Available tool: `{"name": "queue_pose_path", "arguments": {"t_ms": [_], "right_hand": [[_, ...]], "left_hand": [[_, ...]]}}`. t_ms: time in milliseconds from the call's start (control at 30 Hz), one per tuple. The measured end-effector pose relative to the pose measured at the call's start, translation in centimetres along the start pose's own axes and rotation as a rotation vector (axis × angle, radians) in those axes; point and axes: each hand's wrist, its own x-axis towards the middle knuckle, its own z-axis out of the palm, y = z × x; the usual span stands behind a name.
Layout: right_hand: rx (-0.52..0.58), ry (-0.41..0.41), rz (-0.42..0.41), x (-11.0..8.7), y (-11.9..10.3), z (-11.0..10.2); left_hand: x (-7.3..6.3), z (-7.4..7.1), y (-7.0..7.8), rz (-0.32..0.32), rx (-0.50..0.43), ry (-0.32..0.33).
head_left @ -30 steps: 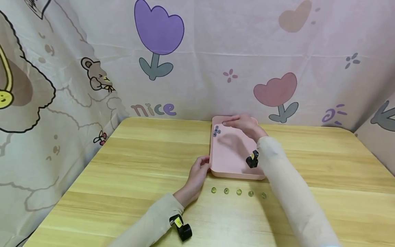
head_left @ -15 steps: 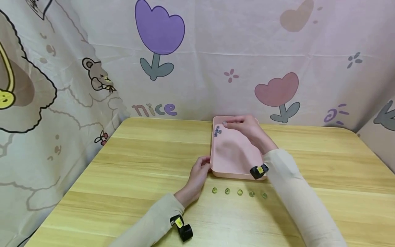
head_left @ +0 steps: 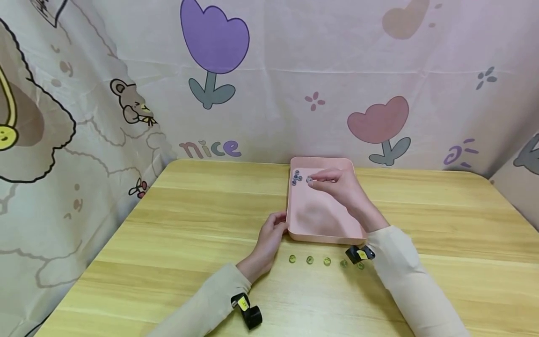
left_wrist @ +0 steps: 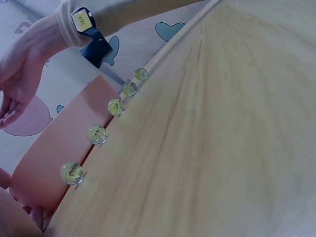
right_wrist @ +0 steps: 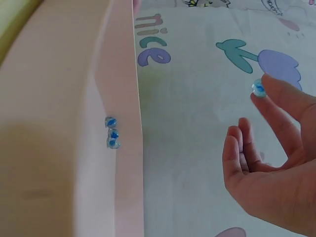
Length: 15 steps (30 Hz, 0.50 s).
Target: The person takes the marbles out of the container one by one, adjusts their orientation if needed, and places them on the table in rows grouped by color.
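Observation:
In the head view, my right hand (head_left: 343,189) is above the pink tray (head_left: 322,236), pinching a clear glass marble (right_wrist: 258,88) with blue inside between thumb and index finger. Its other fingers curl loosely in the right wrist view. Several blue marbles (head_left: 295,178) cluster by the tray's far left wall, apart from the held one. At the front left corner, my left hand (head_left: 265,241) touches the outside of the tray with relaxed fingers; some of its fingertips are hidden. Several clear marbles with yellow-green inside (left_wrist: 97,134) lie in a row before the tray's front wall.
The tray stands at the back of a wooden table (head_left: 189,224), close to a patterned cloth backdrop (head_left: 269,117). A black wrist camera (head_left: 360,254) on the right sleeve partly overlaps the right end of the marble row in the head view.
My right hand has drawn back from the tray's far end, toward me, with the blue marble between its fingertips. My left hand stays at the tray's corner.

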Motion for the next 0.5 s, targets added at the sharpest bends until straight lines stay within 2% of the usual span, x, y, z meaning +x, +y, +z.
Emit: {"name": "queue_pose_path", "arguments": {"t_ms": [200, 500], "right_hand": [[-0.005, -0.007, 0.044, -0.67, 0.64, 0.06], [-0.019, 0.015, 0.013, -0.57, 0.78, -0.21]], "left_hand": [[-0.10, 0.12, -0.35, -0.006, -0.006, 0.004], [0.11, 0.10, -0.19, 0.016, 0.000, -0.007]]}}
